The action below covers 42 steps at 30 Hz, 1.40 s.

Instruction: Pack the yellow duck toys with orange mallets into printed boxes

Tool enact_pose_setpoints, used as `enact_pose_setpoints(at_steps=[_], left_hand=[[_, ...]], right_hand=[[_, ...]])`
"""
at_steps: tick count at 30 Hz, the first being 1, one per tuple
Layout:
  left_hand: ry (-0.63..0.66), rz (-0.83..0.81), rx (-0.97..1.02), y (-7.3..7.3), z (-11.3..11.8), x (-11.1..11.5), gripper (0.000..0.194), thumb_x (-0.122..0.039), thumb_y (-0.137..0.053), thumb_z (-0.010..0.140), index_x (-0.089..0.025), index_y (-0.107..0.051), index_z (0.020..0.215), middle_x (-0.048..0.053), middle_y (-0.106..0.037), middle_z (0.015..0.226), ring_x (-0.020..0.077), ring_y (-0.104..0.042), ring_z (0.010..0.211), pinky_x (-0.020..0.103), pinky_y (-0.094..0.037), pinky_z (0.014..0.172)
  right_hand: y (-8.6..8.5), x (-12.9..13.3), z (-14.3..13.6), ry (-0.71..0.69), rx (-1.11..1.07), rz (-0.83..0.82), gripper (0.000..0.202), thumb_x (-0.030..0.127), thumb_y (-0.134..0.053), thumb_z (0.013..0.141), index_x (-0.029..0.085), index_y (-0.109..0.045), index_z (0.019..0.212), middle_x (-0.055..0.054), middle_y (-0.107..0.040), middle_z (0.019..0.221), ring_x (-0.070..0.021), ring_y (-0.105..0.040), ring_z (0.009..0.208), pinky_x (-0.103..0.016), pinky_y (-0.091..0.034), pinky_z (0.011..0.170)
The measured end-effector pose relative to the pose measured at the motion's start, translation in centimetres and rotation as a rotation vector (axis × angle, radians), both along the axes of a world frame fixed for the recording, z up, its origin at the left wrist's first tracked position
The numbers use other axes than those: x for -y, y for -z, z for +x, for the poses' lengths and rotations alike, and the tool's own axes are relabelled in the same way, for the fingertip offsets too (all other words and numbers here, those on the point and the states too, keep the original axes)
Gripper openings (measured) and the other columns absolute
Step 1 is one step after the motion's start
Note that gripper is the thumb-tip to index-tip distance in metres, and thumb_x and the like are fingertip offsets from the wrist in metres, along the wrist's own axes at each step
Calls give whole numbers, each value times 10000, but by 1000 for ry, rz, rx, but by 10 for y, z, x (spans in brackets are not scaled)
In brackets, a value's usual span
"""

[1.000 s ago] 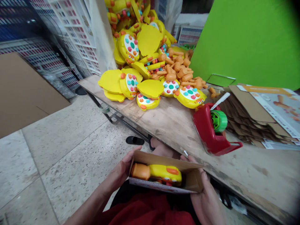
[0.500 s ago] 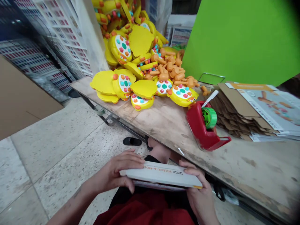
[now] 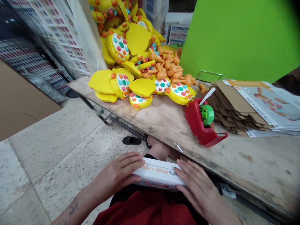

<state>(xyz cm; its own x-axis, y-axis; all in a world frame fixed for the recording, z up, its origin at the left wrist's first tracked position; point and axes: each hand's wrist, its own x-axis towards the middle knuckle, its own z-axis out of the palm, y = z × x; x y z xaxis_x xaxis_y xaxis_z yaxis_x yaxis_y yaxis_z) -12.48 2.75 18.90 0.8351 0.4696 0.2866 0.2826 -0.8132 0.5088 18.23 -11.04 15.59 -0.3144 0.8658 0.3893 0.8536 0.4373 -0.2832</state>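
In the head view, my left fingers (image 3: pixel 131 163) and right fingers (image 3: pixel 191 172) pinch both ends of the box (image 3: pixel 158 170), near the tabletop (image 3: pixel 164 125) and before my shirt (image 3: pixel 140 207), where I'd best press evenly, keeping corners square and card uncreased.

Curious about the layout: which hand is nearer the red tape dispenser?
Right. The right hand, on the Whack-A-Mole box, is below the red tape dispenser in view; the left hand, on the box's left end, is farther left.
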Motion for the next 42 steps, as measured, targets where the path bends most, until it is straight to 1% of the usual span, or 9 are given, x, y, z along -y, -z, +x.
enact_pose_setpoints(at_steps=[5,10,15,19,23,27,33,37,42], left_hand=[[33,36,3,-9,3,-1,264,-311,-581,1023,-233,-694,1249,90,-747,1229,250,-704,1150,380,-621,949],[116,158,-22,-4,1,-1,419,-345,-601,1010,-194,-582,1401,136,-676,1360,299,-606,1309,466,-551,1063],[104,215,-139,10,-12,1,468,-195,-460,1065,-217,-421,1530,110,-581,1479,300,-431,1454,496,-496,1116],[64,321,-123,12,-16,1,374,-199,-495,1050,-155,-547,1418,133,-646,1401,313,-540,1370,505,-501,1105],[73,299,-157,-2,9,-3,321,-321,-567,1025,-215,-615,1325,96,-722,1258,275,-672,1161,550,-431,1137],[166,204,-290,-15,45,-4,348,-337,-571,1012,-248,-610,1346,111,-665,1330,295,-660,1118,465,-545,960],[127,168,-250,-7,57,7,370,-220,-513,1006,-320,-611,1348,70,-667,1285,278,-617,1013,411,-515,859],[122,196,-203,-4,59,14,348,-229,-464,1032,-336,-634,1316,60,-650,1296,259,-592,1002,372,-481,848],[111,233,-234,-8,69,19,301,-265,-469,1040,-336,-660,1262,50,-662,1264,259,-605,979,371,-481,824]], right_hand=[[-7,0,3,-68,32,17,431,176,-545,991,245,-570,1416,-106,-622,1420,-259,-583,1326,-492,-529,1085],[-5,0,5,-71,98,3,445,220,-534,1003,194,-536,1447,-154,-517,1516,-296,-478,1417,-511,-522,1078],[15,4,-7,38,82,126,463,134,-542,985,172,-527,1446,-148,-591,1447,-283,-507,1394,-531,-464,1142],[37,4,-19,155,-92,260,466,14,-477,962,189,-589,1380,-116,-719,1275,-249,-612,1295,-503,-488,1127],[42,-5,-25,168,-191,291,410,3,-503,941,186,-664,1271,-108,-754,1180,-230,-691,1176,-475,-542,1058],[29,-10,-23,207,-309,277,363,10,-587,907,218,-718,1175,-81,-734,1037,-210,-711,1022,-414,-603,908],[-9,-16,34,600,-568,263,90,262,-645,940,223,-708,990,-67,-695,1012,-211,-671,968,-372,-547,860],[-30,-43,93,878,-711,328,306,460,-690,877,202,-711,1038,-83,-703,1023,-240,-661,960,-433,-504,915],[-33,-87,131,783,-751,-105,437,623,-721,753,197,-779,833,-86,-760,839,-262,-671,809,-399,-514,776]])
